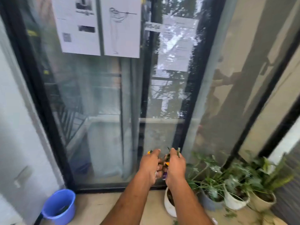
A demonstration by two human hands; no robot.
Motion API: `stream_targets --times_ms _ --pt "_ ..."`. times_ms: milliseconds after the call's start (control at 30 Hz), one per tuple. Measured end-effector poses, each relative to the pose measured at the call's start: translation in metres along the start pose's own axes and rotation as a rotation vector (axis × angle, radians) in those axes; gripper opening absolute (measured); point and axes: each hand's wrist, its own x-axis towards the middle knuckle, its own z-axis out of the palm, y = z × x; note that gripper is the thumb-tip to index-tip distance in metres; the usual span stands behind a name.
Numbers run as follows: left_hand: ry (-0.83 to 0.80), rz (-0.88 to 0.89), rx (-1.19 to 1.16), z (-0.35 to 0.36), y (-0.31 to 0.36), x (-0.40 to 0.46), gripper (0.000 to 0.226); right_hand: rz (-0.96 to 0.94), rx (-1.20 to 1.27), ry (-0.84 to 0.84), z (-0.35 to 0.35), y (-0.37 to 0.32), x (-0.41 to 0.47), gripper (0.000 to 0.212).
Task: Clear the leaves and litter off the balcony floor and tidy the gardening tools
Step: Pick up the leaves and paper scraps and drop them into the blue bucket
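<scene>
I am holding both arms out in front of me, and both hands are meeting at chest height before the sliding glass door [103, 111]. My left hand [150, 166] is curling its fingers round a wad of litter [149, 152]; a scrap of yellow and black is poking out above the knuckles, and something pale is showing under the palm. My right hand [175, 166] is gripping a bunch of leaves [168, 155] mixed with coloured wrappers, with green tips sticking up past the fingers and a purple and orange piece hanging between the two palms. The two hands are pressing close together, knuckles almost touching, so I cannot tell whether they are sharing one bundle or keeping two.

Below my arms the balcony floor [100, 208] is showing pale and bare near the door track. A blue bucket [59, 205] is standing on it at the lower left, just beside the door frame. A row of potted plants [227, 184] is lining the floor to the right, and the nearest white pot [168, 207] is sitting partly behind my right forearm. A few loose green leaves are lying on the floor near those pots. Printed paper sheets [97, 25] are sticking to the glass above.
</scene>
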Motion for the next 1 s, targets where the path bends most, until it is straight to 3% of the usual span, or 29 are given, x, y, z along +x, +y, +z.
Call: stream_targets --times_ms 67,333,467,700,1000 --pt "0.058 0.003 -0.059 -0.044 0.014 -0.001 0.023 0.014 -0.038 -0.042 0.041 0.023 -0.01 0.044" --pt "0.277 0.046 -0.299 -0.226 0.069 -0.003 0.045 0.141 -0.096 -0.192 0.213 0.107 -0.075 0.022" --pt "0.333 0.08 -0.423 -0.291 0.094 -0.005 0.037 0.182 -0.103 -0.241 0.278 0.131 -0.102 0.022" --pt "0.387 0.073 -0.52 -0.378 0.109 0.013 0.029 0.252 -0.139 -0.314 0.351 0.173 -0.12 0.024" --pt "0.477 0.014 -0.526 -0.453 0.131 0.08 0.024 0.41 -0.145 -0.394 0.435 0.232 -0.081 0.023"
